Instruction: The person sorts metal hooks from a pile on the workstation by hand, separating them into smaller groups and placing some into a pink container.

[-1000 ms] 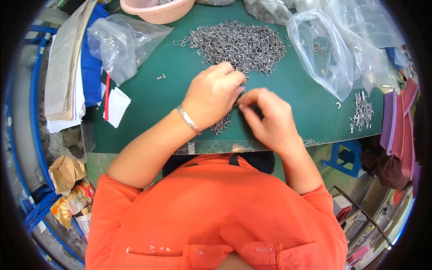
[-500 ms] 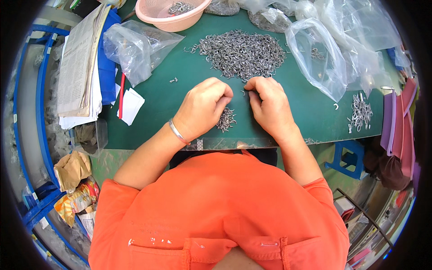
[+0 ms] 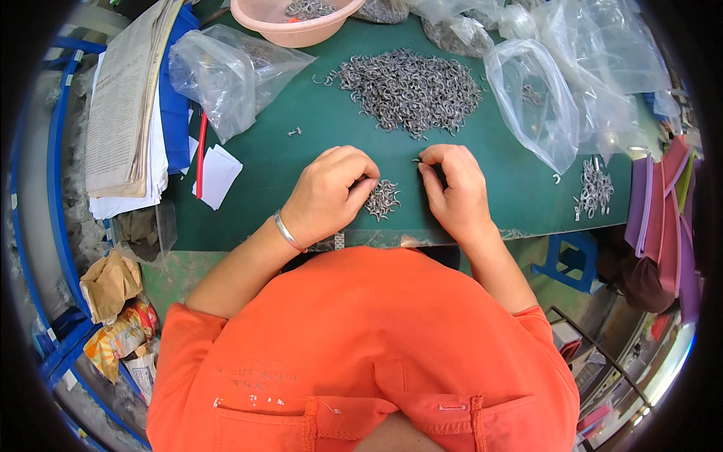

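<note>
Over the green tabletop, my left hand (image 3: 331, 187) is closed, its thumb and forefinger pressed together beside a small pile of curved grey metal pieces (image 3: 382, 202). What those fingertips hold, if anything, I cannot make out. My right hand (image 3: 458, 184) is closed with the fingers curled, right of that pile. A tiny curved metal piece (image 3: 416, 160) shows at its forefinger and looks pinched there. Beyond both hands lies a large heap of the same hook-like pieces (image 3: 410, 89).
A pink plastic basket (image 3: 297, 29) with metal pieces stands at the far edge. Clear plastic bags (image 3: 531, 105) spread at the right, near paler metal parts (image 3: 595, 188). Left are another bag (image 3: 226, 79), a red pen (image 3: 200, 154), paper slips (image 3: 217, 175) and stacked papers (image 3: 124, 105).
My hands have moved apart and slightly toward me. My left hand has shifted left, showing more of the small pile. The view has shifted a little.
</note>
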The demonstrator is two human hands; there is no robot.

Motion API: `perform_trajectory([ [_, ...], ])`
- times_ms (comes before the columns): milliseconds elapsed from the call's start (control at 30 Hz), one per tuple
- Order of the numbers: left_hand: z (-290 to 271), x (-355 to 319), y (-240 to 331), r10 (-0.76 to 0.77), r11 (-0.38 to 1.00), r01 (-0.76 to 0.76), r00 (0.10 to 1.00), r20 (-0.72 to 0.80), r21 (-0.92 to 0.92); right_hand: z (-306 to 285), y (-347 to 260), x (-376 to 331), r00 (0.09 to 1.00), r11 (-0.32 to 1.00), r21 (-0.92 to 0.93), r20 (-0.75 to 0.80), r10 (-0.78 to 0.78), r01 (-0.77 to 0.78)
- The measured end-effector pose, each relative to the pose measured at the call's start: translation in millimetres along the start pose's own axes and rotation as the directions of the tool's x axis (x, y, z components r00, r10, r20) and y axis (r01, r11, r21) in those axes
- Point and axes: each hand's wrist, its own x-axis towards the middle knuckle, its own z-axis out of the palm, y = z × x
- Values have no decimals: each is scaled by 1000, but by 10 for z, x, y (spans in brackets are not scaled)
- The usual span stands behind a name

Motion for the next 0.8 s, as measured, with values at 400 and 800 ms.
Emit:
perform_trajectory([
  [400, -29, 124, 41, -311, 805, 377, 926, 215, -458, 117, -369, 81, 996, 976, 216, -85, -12, 30],
  [800, -1, 128, 45, -378, 669, 460, 887, 266, -584, 206, -361, -118, 949, 825, 514, -61, 308, -235],
])
